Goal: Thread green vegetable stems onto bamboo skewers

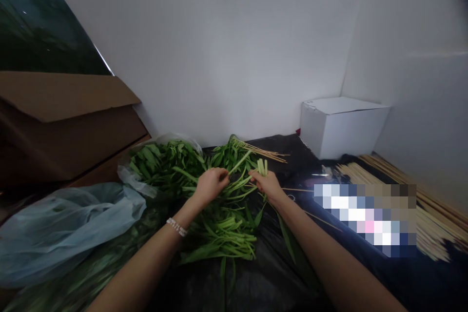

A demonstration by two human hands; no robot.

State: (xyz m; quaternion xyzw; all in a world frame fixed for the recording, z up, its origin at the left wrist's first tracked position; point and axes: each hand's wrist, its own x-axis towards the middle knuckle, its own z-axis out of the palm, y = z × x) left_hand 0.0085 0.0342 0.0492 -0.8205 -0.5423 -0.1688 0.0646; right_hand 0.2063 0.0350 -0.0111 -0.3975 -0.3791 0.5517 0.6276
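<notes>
Over a heap of green leafy stalks, my left hand is closed on a pale green stem that points up to the right. A beaded bracelet is on that wrist. Just to the right, my right hand is wrapped round several short, pale stalk ends; long leaves hang below it. The hands are a little apart. Beneath them lies a bundle of cut green stalks, and behind them a leafy bunch with thin sticks beside it.
A leaf-filled plastic bag and a bluish bag are at left, below a cardboard box. A white box stands back right. Many wooden sticks lie right, near a pixelated bright area. A white wall rises behind.
</notes>
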